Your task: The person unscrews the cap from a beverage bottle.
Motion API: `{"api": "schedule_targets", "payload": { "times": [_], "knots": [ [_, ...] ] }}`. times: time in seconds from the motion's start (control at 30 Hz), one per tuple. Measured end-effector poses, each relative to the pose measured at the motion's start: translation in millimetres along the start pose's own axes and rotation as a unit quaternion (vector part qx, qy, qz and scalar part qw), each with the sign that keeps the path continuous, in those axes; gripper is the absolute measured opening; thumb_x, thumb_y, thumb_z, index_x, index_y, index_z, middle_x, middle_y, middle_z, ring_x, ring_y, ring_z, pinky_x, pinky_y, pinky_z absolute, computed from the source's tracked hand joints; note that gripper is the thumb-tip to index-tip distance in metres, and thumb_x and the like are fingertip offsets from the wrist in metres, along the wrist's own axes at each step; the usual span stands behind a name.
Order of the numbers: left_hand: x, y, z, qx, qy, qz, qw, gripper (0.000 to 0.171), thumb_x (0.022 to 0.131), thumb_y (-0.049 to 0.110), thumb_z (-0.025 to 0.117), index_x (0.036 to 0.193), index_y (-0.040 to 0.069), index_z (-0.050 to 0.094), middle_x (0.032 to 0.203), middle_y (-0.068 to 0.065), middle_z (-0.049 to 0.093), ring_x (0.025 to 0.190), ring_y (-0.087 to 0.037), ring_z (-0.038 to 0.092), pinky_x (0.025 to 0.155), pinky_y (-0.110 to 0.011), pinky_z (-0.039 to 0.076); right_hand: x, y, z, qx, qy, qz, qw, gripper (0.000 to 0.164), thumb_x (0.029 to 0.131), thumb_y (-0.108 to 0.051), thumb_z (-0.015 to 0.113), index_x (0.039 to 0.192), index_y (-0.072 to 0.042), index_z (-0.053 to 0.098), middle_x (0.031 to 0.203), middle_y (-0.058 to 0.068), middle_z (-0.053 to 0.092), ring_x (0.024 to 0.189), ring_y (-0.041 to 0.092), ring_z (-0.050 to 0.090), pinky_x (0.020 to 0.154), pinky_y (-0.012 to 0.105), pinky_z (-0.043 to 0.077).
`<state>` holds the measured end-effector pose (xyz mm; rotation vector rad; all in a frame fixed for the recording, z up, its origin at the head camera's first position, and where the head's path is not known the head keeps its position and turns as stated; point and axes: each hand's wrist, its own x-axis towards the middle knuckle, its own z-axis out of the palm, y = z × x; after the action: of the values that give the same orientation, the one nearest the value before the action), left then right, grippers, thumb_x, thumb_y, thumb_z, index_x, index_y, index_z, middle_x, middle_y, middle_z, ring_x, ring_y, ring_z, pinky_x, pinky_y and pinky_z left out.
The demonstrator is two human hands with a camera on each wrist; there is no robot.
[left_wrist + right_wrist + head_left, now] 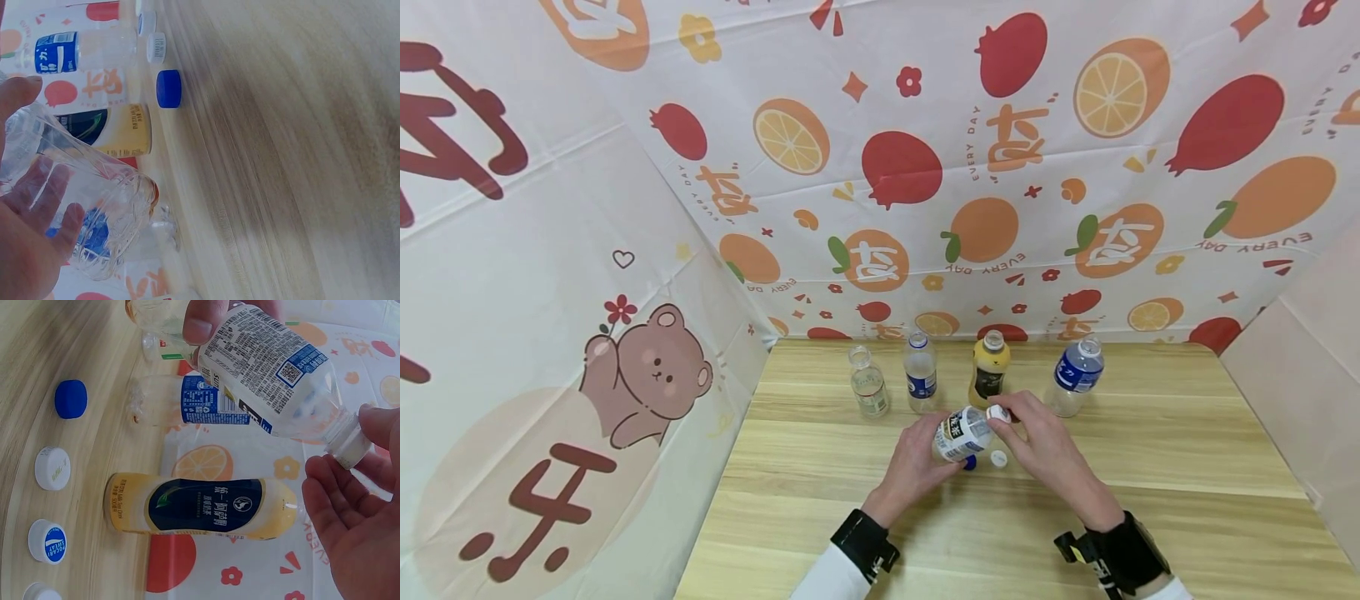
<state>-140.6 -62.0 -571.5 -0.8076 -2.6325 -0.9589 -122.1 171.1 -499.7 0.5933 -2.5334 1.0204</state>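
Observation:
My left hand (917,454) grips a clear plastic bottle with a white printed label (955,437) round its body and holds it tilted above the table, neck to the right. At the neck, my right hand (1041,437) pinches the white cap (350,447) between thumb and fingers. The cap sits at the bottle's mouth. In the left wrist view, the left fingers show through the bottle's clear lower part (115,206). Below the bottle lie a blue cap (70,399) and a white cap (52,469) on the wooden table (790,483).
Behind the hands stand a clear bottle with a pale label (869,385), a blue-labelled bottle (921,379), a yellow milk tea bottle (989,371) and another blue-labelled bottle (1077,375). A white cap with a blue top print (47,542) lies farther along. A fruit-printed cloth (962,167) hangs behind.

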Motion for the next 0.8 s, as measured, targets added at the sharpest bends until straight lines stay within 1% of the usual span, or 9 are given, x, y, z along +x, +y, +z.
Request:
{"api": "schedule_targets", "payload": {
  "times": [0.1, 0.17, 0.27, 0.33, 0.47, 0.53, 0.6, 0.7, 0.8],
  "knots": [
    [-0.2, 0.4, -0.7, -0.004, -0.001, -0.007, 1.0, 0.078, 0.073, 0.024, 0.095, 0.138, 0.007, 0.055, 0.125, -0.005, 0.067, 0.113, -0.019, 0.064, 0.1, -0.04, 0.053, -1, 0, 1, 0.008, -0.004, -0.02, 1.0, 0.037, 0.096, -0.005, 0.073, 0.131, -0.005, 0.064, 0.111, 0.002, 0.063, 0.094, 0.01, 0.058, 0.072, 0.031, 0.056],
    [-0.3, 0.7, -0.9, -0.008, 0.001, -0.008, 0.9999, 0.078, 0.072, 0.023, 0.095, 0.138, 0.007, 0.055, 0.125, -0.005, 0.067, 0.113, -0.02, 0.064, 0.1, -0.041, 0.053, -1, -1, 1, 0.013, -0.012, -0.014, 1.0, 0.042, 0.097, -0.007, 0.072, 0.136, -0.003, 0.06, 0.117, 0.006, 0.063, 0.099, 0.013, 0.06, 0.077, 0.035, 0.058],
    [-0.5, 1.8, -1.1, -0.011, 0.002, -0.01, 0.9999, 0.078, 0.072, 0.022, 0.095, 0.138, 0.007, 0.055, 0.126, -0.006, 0.067, 0.114, -0.02, 0.064, 0.1, -0.041, 0.053, 0, -4, 0, 0.012, -0.023, 0.032, 0.999, 0.047, 0.1, -0.017, 0.07, 0.141, -0.001, 0.054, 0.121, 0.009, 0.062, 0.105, 0.02, 0.061, 0.082, 0.042, 0.058],
    [-0.5, 2.8, -1.2, -0.014, 0.0, -0.013, 0.9998, 0.079, 0.072, 0.021, 0.096, 0.138, 0.007, 0.055, 0.127, -0.006, 0.067, 0.115, -0.021, 0.064, 0.101, -0.042, 0.053, 1, -7, 0, 0.01, -0.025, 0.073, 0.997, 0.046, 0.101, -0.025, 0.069, 0.138, -0.001, 0.055, 0.118, 0.009, 0.062, 0.104, 0.021, 0.061, 0.083, 0.043, 0.057],
    [-0.3, 4.3, -1.0, -0.016, -0.004, -0.019, 0.9997, 0.08, 0.072, 0.022, 0.096, 0.139, 0.008, 0.054, 0.128, -0.006, 0.066, 0.116, -0.021, 0.063, 0.102, -0.042, 0.052, 3, -10, -1, 0.0, -0.016, 0.122, 0.992, 0.035, 0.102, -0.035, 0.068, 0.12, -0.005, 0.066, 0.097, 0.001, 0.061, 0.086, 0.016, 0.057, 0.07, 0.031, 0.051],
    [-0.2, 4.2, -0.6, -0.013, -0.004, -0.017, 0.9998, 0.08, 0.072, 0.022, 0.096, 0.139, 0.008, 0.054, 0.128, -0.006, 0.066, 0.116, -0.02, 0.063, 0.102, -0.042, 0.052, 4, -10, -1, -0.008, -0.011, 0.12, 0.993, 0.03, 0.101, -0.034, 0.069, 0.113, -0.007, 0.069, 0.091, -0.002, 0.06, 0.081, 0.014, 0.055, 0.066, 0.028, 0.048],
    [-0.2, 3.6, -0.3, -0.009, -0.001, -0.014, 0.9999, 0.08, 0.072, 0.023, 0.096, 0.139, 0.008, 0.055, 0.128, -0.006, 0.067, 0.115, -0.021, 0.064, 0.102, -0.042, 0.053, 4, -10, -1, -0.014, -0.005, 0.106, 0.994, 0.026, 0.1, -0.031, 0.072, 0.112, -0.007, 0.069, 0.091, -0.002, 0.061, 0.08, 0.013, 0.056, 0.065, 0.028, 0.05],
    [-0.5, 2.4, -0.5, -0.005, 0.006, -0.01, 0.9999, 0.079, 0.071, 0.023, 0.096, 0.138, 0.007, 0.055, 0.128, -0.006, 0.067, 0.114, -0.021, 0.065, 0.1, -0.042, 0.053, 4, -8, -1, -0.015, 0.001, 0.069, 0.997, 0.027, 0.097, -0.022, 0.074, 0.118, -0.005, 0.068, 0.099, 0.001, 0.067, 0.087, 0.014, 0.062, 0.071, 0.035, 0.057],
    [-1.6, 1.2, -1.2, -0.007, 0.008, -0.014, 0.9998, 0.079, 0.071, 0.023, 0.096, 0.138, 0.008, 0.056, 0.128, -0.006, 0.067, 0.114, -0.021, 0.065, 0.1, -0.042, 0.054, 3, -4, 1, -0.007, 0.01, 0.024, 1.0, 0.032, 0.094, -0.011, 0.076, 0.123, -0.003, 0.066, 0.107, 0.005, 0.068, 0.093, 0.017, 0.065, 0.075, 0.04, 0.06]
  ]
}}
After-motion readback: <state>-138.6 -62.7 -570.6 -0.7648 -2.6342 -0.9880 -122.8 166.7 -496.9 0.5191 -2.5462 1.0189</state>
